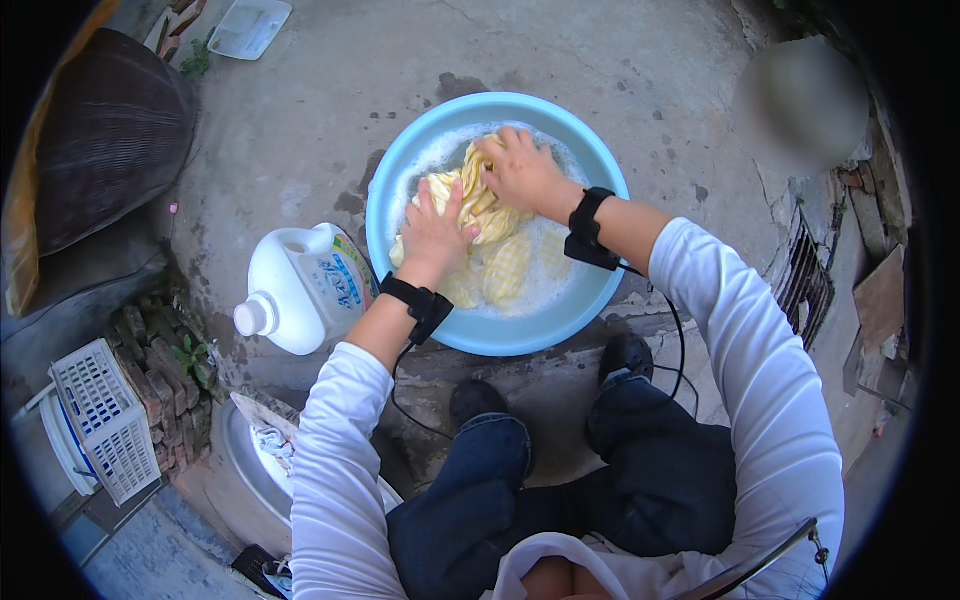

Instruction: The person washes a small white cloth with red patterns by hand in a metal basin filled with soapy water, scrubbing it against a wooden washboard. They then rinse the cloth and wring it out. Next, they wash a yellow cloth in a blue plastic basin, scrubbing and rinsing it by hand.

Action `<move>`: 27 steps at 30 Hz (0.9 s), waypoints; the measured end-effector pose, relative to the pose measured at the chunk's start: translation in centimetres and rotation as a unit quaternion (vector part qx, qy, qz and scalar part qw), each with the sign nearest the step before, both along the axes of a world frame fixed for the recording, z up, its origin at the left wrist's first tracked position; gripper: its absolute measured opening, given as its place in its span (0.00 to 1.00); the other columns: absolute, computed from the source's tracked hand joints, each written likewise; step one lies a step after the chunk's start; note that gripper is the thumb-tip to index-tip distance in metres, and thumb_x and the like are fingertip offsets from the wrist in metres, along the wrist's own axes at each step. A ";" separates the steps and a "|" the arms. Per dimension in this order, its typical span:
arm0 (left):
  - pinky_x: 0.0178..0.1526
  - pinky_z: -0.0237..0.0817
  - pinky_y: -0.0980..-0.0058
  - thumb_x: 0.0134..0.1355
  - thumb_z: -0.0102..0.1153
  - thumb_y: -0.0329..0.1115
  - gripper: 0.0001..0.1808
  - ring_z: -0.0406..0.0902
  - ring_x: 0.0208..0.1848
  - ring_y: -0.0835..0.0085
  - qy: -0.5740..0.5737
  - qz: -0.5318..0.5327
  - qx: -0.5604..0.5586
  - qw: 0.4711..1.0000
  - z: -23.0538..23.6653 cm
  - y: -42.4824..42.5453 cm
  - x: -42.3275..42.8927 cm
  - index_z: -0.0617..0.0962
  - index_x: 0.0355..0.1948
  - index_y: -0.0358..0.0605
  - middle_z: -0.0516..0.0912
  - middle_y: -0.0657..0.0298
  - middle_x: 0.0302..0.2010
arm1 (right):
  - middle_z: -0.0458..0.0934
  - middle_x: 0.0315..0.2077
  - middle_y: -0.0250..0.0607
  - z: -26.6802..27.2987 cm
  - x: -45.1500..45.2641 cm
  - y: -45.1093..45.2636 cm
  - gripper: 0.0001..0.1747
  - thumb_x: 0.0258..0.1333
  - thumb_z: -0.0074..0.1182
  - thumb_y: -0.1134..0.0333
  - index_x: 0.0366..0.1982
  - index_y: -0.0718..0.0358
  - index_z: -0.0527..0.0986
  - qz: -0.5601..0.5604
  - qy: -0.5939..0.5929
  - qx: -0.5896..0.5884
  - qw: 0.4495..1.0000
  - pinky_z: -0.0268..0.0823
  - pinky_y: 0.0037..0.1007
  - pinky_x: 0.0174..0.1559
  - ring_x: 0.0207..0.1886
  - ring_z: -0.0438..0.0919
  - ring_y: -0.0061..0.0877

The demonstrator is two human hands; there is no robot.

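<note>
A light blue plastic basin (495, 343) stands on the concrete ground, holding sudsy water. In it lies a yellow-and-white checked cloth (506, 266), partly under water and partly bunched up above the suds. My left hand (436, 234) presses on the left side of the bunched cloth with its fingers spread. On the upper right of the same bunch, my right hand (525, 169) has its fingers bent around a twisted fold. Both wrists wear black bands with cables. A white detergent bottle (289, 307) with a closed cap stands or lies just left of the basin; its exact pose is unclear.
A metal basin (247, 480) with some cloth is at lower left, near a white plastic basket (120, 427) and stacked bricks (165, 375). A clear plastic tray (250, 28) lies at upper left. On the right are a floor grate (804, 277) and broken slabs.
</note>
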State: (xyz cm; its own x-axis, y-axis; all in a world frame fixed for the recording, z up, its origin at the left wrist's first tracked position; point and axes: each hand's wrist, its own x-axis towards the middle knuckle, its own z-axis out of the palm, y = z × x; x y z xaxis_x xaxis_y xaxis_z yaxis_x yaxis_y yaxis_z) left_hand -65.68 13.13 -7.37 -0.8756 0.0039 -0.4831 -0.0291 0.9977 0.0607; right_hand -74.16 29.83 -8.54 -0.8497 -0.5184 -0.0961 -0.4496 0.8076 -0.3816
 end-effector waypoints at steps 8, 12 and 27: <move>0.64 0.56 0.52 0.61 0.53 0.60 0.39 0.63 0.67 0.47 -0.056 -0.052 -0.009 0.997 -3.9 -0.9 -2.0 0.65 0.69 0.55 0.63 0.51 0.69 | 0.65 0.61 0.44 -3.6 0.7 0.4 0.36 0.59 0.51 0.55 0.69 0.49 0.59 0.117 -0.016 0.241 0.963 0.67 0.57 0.51 0.65 0.62 0.41; 0.60 0.66 0.57 0.60 0.54 0.47 0.31 0.76 0.56 0.53 -0.024 0.255 0.505 0.825 -3.8 -3.4 -4.1 0.71 0.60 0.40 0.80 0.50 0.54 | 0.74 0.49 0.43 -2.6 -2.3 -0.1 0.24 0.54 0.53 0.58 0.53 0.52 0.74 -0.021 -0.143 0.093 0.985 0.71 0.47 0.49 0.57 0.71 0.40; 0.53 0.73 0.61 0.59 0.28 0.79 0.47 0.77 0.55 0.63 -0.262 0.422 0.757 0.424 6.4 -0.3 -1.0 0.71 0.60 0.51 0.77 0.58 0.54 | 0.73 0.46 0.41 6.4 5.6 -1.3 0.13 0.39 0.65 0.59 0.22 0.55 0.72 0.210 0.203 -0.369 0.882 0.59 0.60 0.54 0.54 0.71 0.43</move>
State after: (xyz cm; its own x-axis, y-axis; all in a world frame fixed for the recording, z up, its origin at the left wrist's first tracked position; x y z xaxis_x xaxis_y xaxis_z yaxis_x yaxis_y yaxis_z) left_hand -66.70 12.86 -0.99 -0.6478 0.4499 -0.6148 -0.7425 -0.5535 0.3773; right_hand -68.55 28.54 -2.14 -0.4548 -0.5897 0.6674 -0.8705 0.1360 -0.4730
